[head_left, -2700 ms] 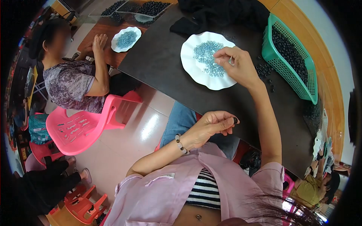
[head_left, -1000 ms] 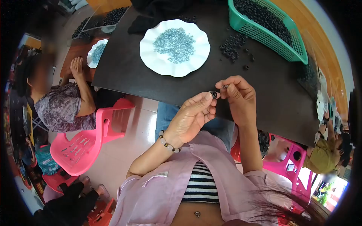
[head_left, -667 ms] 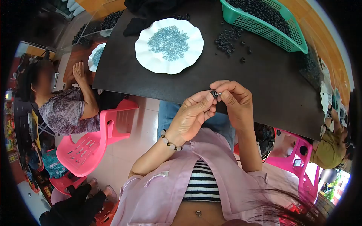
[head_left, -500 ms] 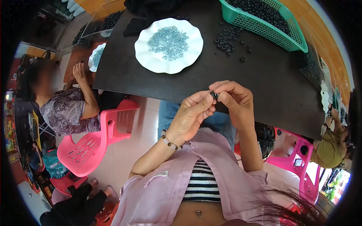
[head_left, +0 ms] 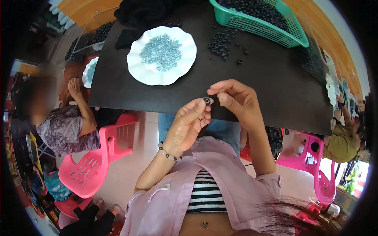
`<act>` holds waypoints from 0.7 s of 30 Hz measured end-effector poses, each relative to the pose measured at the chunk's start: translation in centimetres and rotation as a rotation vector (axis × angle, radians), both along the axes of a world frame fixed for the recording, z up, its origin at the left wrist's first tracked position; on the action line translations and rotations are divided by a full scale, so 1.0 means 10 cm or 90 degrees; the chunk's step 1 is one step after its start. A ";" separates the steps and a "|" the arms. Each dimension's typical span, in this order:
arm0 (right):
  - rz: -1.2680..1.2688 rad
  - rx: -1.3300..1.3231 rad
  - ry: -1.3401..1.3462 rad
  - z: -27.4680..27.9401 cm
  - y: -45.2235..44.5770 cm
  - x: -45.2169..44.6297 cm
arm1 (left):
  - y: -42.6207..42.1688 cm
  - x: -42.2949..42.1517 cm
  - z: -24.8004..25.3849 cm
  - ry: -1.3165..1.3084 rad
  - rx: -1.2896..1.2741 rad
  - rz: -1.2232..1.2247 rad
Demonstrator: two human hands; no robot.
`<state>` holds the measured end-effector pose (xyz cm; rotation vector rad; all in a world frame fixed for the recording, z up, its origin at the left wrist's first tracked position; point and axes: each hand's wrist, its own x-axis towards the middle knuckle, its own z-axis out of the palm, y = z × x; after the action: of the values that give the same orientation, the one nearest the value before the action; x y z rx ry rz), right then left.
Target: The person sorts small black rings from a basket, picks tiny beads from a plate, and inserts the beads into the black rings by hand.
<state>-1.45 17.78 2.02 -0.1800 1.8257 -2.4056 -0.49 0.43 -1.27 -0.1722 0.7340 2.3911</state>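
Note:
Between the thumb and fingertips of my left hand point(head_left: 188, 125) is a small, round black ring-like part point(head_left: 207, 101), its opening tilted up toward me. My right hand point(head_left: 240, 103) hovers just to the right of it, apart from the part, with fingers curved and thumb slightly away from them; I see nothing in it. Both hands are over the near edge of the dark table point(head_left: 267, 86). Farther off stands a white scalloped plate point(head_left: 185, 69) heaped with small clear pieces point(head_left: 160, 52). Loose black parts point(head_left: 221, 44) of the same kind lie right of the plate.
A green basket point(head_left: 256, 28) full of black parts stands at the far right of the table. Black cloth point(head_left: 138, 13) lies at the far left. One person point(head_left: 69, 126) sits to the left near a pink chair point(head_left: 88, 169); another point(head_left: 342, 143) is at the right.
My right hand has let go of the black part and drawn apart from it, its fingers loosening. My left hand keeps hold of the part. The view has shifted slightly.

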 end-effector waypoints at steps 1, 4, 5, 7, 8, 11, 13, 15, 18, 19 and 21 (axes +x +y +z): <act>-0.013 0.071 0.000 0.03 0.08 -0.03 | -0.01 -0.01 0.01 -0.020 0.019 -0.003; -0.050 0.240 0.015 0.04 0.32 -0.15 | -0.03 -0.03 0.02 -0.044 0.051 0.001; -0.071 0.332 0.028 0.02 0.41 -0.21 | -0.03 -0.04 0.02 -0.063 0.065 0.008; -0.091 0.396 0.068 -0.04 0.59 -0.32 | -0.04 -0.05 0.03 -0.059 0.068 0.006; -0.115 0.438 0.066 -0.05 0.69 -0.38 | -0.05 -0.05 0.03 -0.062 0.075 0.006; -0.157 0.505 0.078 -0.04 0.91 -0.54 | -0.05 -0.04 0.04 -0.060 0.082 0.003; -0.195 0.610 0.093 -0.04 1.00 -0.63 | -0.05 -0.04 0.05 -0.055 0.080 0.001; -0.203 0.635 0.104 -0.01 1.01 -0.65 | -0.05 -0.03 0.05 -0.036 0.083 -0.005; -0.209 0.642 0.104 0.00 1.01 -0.69 | -0.05 -0.01 0.05 -0.025 0.079 -0.005; -0.210 0.661 0.123 0.00 1.02 -0.71 | -0.06 -0.01 0.05 -0.025 0.079 -0.006; -0.211 0.679 0.144 0.00 1.04 -0.75 | -0.06 0.00 0.04 -0.024 0.075 -0.007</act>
<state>-8.98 28.15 2.01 -0.0376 3.1237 -1.2411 -0.50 -0.20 -0.84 -0.1634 0.5733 2.4062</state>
